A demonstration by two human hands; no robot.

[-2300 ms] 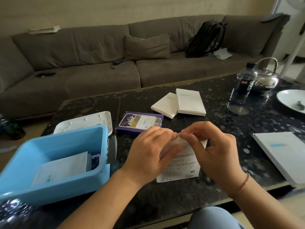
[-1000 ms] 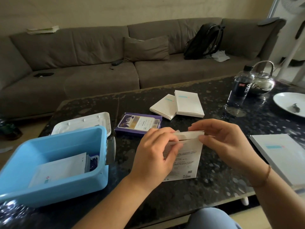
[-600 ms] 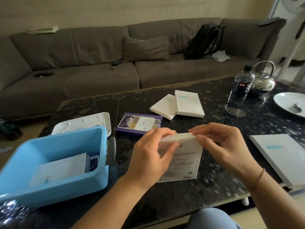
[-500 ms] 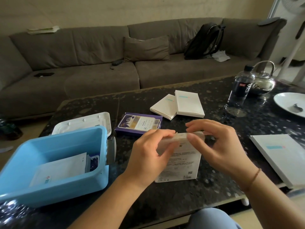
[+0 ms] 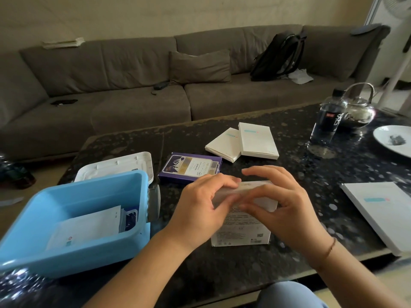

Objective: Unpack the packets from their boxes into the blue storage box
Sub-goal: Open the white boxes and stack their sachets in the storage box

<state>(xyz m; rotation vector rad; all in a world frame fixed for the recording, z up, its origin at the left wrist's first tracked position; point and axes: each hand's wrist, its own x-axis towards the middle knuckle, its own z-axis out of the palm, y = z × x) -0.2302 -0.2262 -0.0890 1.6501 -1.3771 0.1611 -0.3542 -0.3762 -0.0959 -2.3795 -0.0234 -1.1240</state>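
White box (image 5: 241, 227) stands on its lower edge on the bench (image 5: 289, 165), printed face toward me, near the front edge and just right of the blue storage box (image 5: 73, 247). I have both hands at its top end. My left hand (image 5: 200, 210) is curled round the upper left corner, thumb on the near face and fingers over the top edge, so that grip is closed on the box. My right hand (image 5: 282, 205) arches over the upper right part, thumb low on the near face and fingers above the top; the fingertips look blurred, so I cannot tell whether that grip clamps the box or only hovers on it. I cannot tell whether the top flap is open or closed under my fingers.

Inside the blue storage box, on the left, lie white packets (image 5: 86, 225), with a dark packet (image 5: 130, 220) showing at their right edge. Behind it the white lid (image 5: 120, 165) lies flat on the bench. A purple box (image 5: 191, 166) lies flat just beyond my left hand. Farther back two white boxes (image 5: 242, 141) lie together, one overlapping the other. At the right edge another flat white box (image 5: 382, 212) lies near the bench front.

At the far right stand a water bottle (image 5: 327, 121), a glass kettle (image 5: 360, 110) just behind it, and a white plate (image 5: 395, 138). Beyond the bench is a grey sofa (image 5: 133, 90) with a cushion (image 5: 200, 66) and a black backpack (image 5: 280, 56)
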